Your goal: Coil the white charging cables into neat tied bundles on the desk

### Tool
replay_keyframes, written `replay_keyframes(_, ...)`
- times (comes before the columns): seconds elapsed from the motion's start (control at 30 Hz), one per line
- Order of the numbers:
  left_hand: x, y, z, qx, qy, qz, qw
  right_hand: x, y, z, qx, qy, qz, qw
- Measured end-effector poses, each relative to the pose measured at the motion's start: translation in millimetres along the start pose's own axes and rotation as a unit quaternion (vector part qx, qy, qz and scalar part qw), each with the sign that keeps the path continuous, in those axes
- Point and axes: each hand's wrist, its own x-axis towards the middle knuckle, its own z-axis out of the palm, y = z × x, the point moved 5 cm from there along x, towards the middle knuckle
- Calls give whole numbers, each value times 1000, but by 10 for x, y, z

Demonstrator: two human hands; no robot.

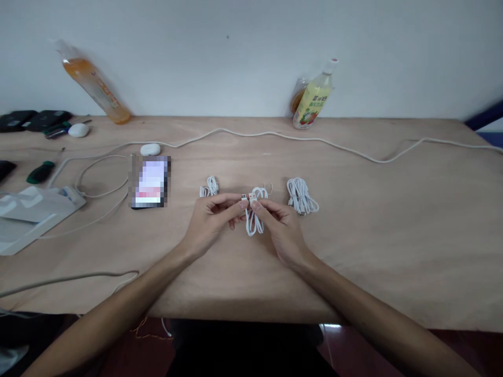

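Note:
A coiled white USB cable is held between my two hands, above the middle of the table. My left hand is closed, pinching one small plug of the cable between thumb and fingers. With a similar pinch, my right hand grips the other, wider plug, which shows an orange-red mark at its end. Both plugs sit side by side, pointing away from me. Beyond my left hand lies a small white cable bundle, partly hidden by the fingers. To the right of my right hand rests a larger bundle of white cables.
A phone with a lit screen lies to the left, near a white earbud case. Along the back stand an orange drink bottle and a yellow-labelled bottle. A long white cord crosses the table.

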Motion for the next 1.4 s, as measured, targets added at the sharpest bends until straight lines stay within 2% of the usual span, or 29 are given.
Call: replay_keyframes(1.4, 10, -13, -5, 2, 12, 9, 1000, 5, 38, -35, -6, 22, 32, 999)
